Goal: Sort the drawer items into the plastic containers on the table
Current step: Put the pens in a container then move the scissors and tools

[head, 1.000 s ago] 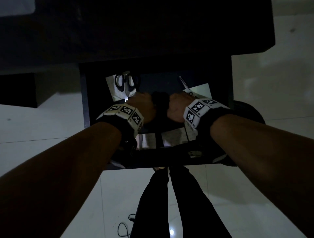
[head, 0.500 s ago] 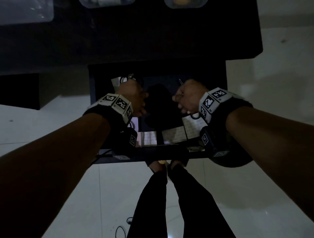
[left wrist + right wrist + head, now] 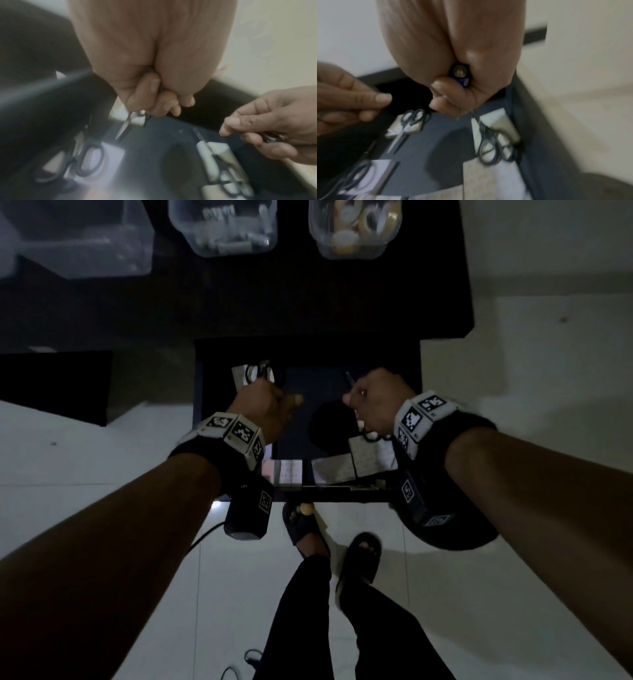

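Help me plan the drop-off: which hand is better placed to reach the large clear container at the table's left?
Left. The left hand, gripping small scissors, hangs over the drawer's left side, nearer that large clear container; the right hand, holding a battery, would have to cross over.

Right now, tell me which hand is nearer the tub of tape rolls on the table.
Right. The right hand is over the drawer almost straight below the tub of tape rolls; the left hand is further left, more under the middle tub.
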